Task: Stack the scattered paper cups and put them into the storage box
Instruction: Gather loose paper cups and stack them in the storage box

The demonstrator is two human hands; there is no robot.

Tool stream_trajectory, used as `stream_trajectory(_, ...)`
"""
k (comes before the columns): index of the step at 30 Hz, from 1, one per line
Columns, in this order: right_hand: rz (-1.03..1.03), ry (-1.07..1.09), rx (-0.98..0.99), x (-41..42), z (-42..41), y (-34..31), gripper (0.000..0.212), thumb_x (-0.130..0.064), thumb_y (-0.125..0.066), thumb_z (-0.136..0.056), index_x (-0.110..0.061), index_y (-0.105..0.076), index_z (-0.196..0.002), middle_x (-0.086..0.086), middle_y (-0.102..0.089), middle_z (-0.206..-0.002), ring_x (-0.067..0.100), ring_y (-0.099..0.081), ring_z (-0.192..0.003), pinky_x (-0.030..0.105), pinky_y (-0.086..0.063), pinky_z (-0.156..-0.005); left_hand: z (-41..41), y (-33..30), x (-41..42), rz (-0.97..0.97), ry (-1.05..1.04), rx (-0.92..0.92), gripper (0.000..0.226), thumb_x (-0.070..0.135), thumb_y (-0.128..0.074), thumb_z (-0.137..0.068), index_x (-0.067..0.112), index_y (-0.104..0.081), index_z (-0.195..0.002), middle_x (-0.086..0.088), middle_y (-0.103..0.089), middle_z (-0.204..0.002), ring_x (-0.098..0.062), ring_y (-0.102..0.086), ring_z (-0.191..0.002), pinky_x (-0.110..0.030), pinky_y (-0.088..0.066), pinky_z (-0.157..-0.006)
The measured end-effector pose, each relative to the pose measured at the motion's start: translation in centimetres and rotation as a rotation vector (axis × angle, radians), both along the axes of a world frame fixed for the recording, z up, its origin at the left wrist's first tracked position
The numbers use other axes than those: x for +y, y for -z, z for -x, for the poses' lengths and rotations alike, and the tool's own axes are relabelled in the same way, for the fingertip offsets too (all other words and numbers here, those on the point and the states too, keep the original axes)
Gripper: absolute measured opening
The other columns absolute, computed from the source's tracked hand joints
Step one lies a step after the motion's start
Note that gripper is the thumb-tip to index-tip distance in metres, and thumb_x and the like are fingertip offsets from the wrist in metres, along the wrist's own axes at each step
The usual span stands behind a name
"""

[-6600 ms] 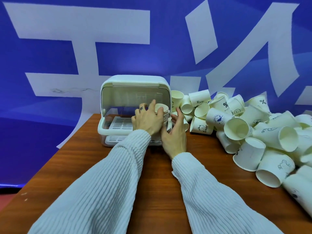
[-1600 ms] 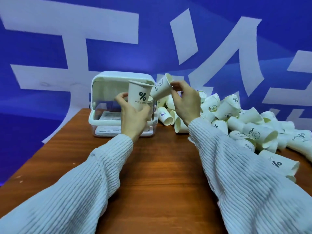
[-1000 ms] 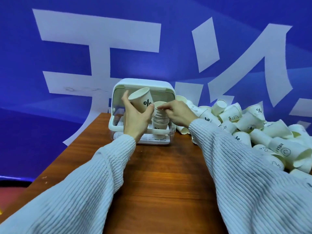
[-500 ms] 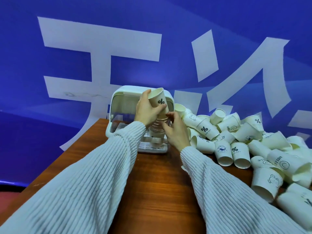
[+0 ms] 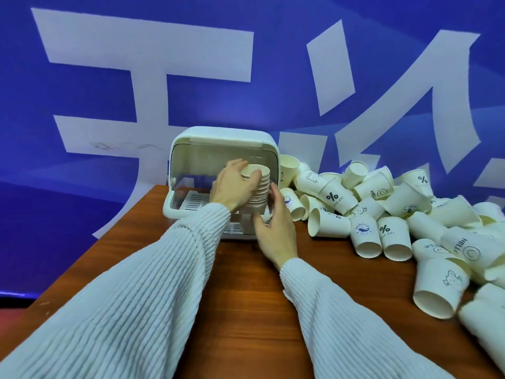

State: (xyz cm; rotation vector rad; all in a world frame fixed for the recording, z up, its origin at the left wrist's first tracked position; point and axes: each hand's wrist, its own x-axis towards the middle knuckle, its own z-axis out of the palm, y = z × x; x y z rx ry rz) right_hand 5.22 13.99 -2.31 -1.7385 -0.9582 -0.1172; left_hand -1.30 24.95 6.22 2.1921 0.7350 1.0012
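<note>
Left hand (image 5: pixel 235 187) fingers curl round the cup stack (image 5: pixel 259 190) top — right hand (image 5: pixel 276 228) fingers spread, cupping its base.

Stack of nested paper cups (image 5: pixel 259 190): white, many rims showing as close rings, mouth up, standing upright at the open front of the storage box, right of its centre; base hidden. Storage box (image 5: pixel 224 136): white plastic, rounded top, front open, slotted white tray inside; sits at the far edge of the table. Loose paper cups (image 5: pixel 366 214): white, printed with "%", "HELLO" and small cartoon marks; heaped in a pile right of the box, most lying on their sides, mouths facing various ways; the nearest touch the box's right side.
</note>
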Motion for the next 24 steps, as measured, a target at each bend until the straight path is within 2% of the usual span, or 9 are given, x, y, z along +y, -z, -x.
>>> stream_trajectory(4,0.017,-0.034,0.038,-0.4,-0.6,0.6,0.082,-0.039,-0.066,-0.095,-0.050,-0.014,-0.157,-0.016,-0.039,-0.162,0.009,-0.038,-0.148,0.047,-0.045,-0.115,-1.4,1.2,-0.9,0.124,-0.014,-0.085,0.052,0.041,-0.058,-0.095,0.024,-0.055,-0.144,-0.002,-0.054,-0.147,-0.025,-0.052,-0.130,-0.036,-0.038,-0.107)
stream_trajectory(7,0.007,-0.049,0.045,-0.3,-0.5,0.7,0.082,-0.036,-0.067,-0.094,-0.049,-0.017,-0.157,-0.015,-0.040,-0.161,0.009,-0.038,-0.148,0.047,-0.044,-0.116,-1.7,2.0,-0.9,0.110,-0.037,-0.115,0.056,0.042,-0.055,-0.097,0.024,-0.049,-0.150,-0.005,-0.051,-0.152,-0.028,-0.050,-0.134,-0.038,-0.037,-0.110)
stream_trajectory(11,-0.024,0.035,0.002,-0.9,-0.6,0.2,0.072,-0.028,-0.064,-0.095,-0.039,-0.029,-0.158,-0.009,-0.044,-0.159,0.013,-0.039,-0.147,0.045,-0.039,-0.119,-1.9,3.6,-1.1,-0.037,-0.043,-0.134,0.071,0.057,-0.040,-0.103,0.034,-0.013,-0.164,-0.004,-0.007,-0.172,-0.030,-0.019,-0.155,-0.049,-0.022,-0.121)
stream_trajectory(13,-0.055,0.168,-0.096,-1.7,-1.0,-0.2,0.061,-0.024,-0.060,-0.095,-0.031,-0.042,-0.153,-0.006,-0.053,-0.150,0.017,-0.044,-0.140,0.045,-0.038,-0.118,-1.7,4.7,-1.9,-0.151,-0.139,-0.214,0.075,0.058,-0.038,-0.101,0.030,-0.011,-0.164,-0.007,0.002,-0.172,-0.028,-0.004,-0.158,-0.051,-0.013,-0.125)
stream_trajectory(15,-0.037,0.367,-0.301,-2.9,-2.4,-0.6,0.052,-0.022,-0.057,-0.091,-0.023,-0.056,-0.142,0.000,-0.060,-0.142,0.023,-0.048,-0.137,0.050,-0.036,-0.118,-1.4,6.5,-3.9,-0.322,-0.189,-0.257,0.076,0.052,-0.045,-0.097,0.022,-0.021,-0.163,-0.015,-0.005,-0.171,-0.031,-0.002,-0.158,-0.054,-0.011,-0.125)
stream_trajectory(17,0.191,0.533,-0.451,-4.5,-4.9,-0.5,0.053,-0.025,-0.056,-0.090,-0.024,-0.057,-0.143,0.006,-0.052,-0.153,0.029,-0.036,-0.149,0.053,-0.020,-0.127,-1.4,8.3,-6.3,-0.522,-0.093,-0.260,0.074,0.042,-0.057,-0.091,0.018,-0.034,-0.158,-0.020,-0.017,-0.166,-0.038,-0.009,-0.156,-0.057,-0.014,-0.123)
stream_trajectory(20,0.668,0.582,-0.466,-7.2,-7.7,0.5,0.068,-0.037,-0.060,-0.096,-0.031,-0.034,-0.158,0.006,-0.027,-0.169,0.031,-0.002,-0.161,0.053,0.009,-0.125,-1.7,8.9,-9.0,-0.706,0.138,-0.249,0.068,0.025,-0.062,-0.085,0.017,-0.044,-0.150,-0.018,-0.031,-0.160,-0.039,-0.021,-0.153,-0.055,-0.022,-0.121)
stream_trajectory(22,0.741,0.558,-0.460,-7.8,-8.0,1.0,0.076,-0.039,-0.064,-0.095,-0.030,-0.027,-0.161,0.007,-0.033,-0.165,0.034,-0.006,-0.159,0.054,0.010,-0.125,-1.9,9.1,-9.6,-0.712,0.285,-0.142,0.068,0.022,-0.056,-0.084,0.020,-0.042,-0.151,-0.014,-0.031,-0.160,-0.036,-0.022,-0.153,-0.054,-0.026,-0.120)
stream_trajectory(24,0.699,0.568,-0.493,-7.7,-7.4,1.0,0.073,-0.035,-0.063,-0.092,-0.024,-0.033,-0.158,0.013,-0.042,-0.154,0.036,-0.023,-0.152,0.049,0.000,-0.126,-1.9,9.6,-9.6,-0.684,0.369,-0.019,0.071,0.022,-0.052,-0.084,0.024,-0.037,-0.154,-0.010,-0.027,-0.163,-0.032,-0.022,-0.153,-0.054,-0.028,-0.120)
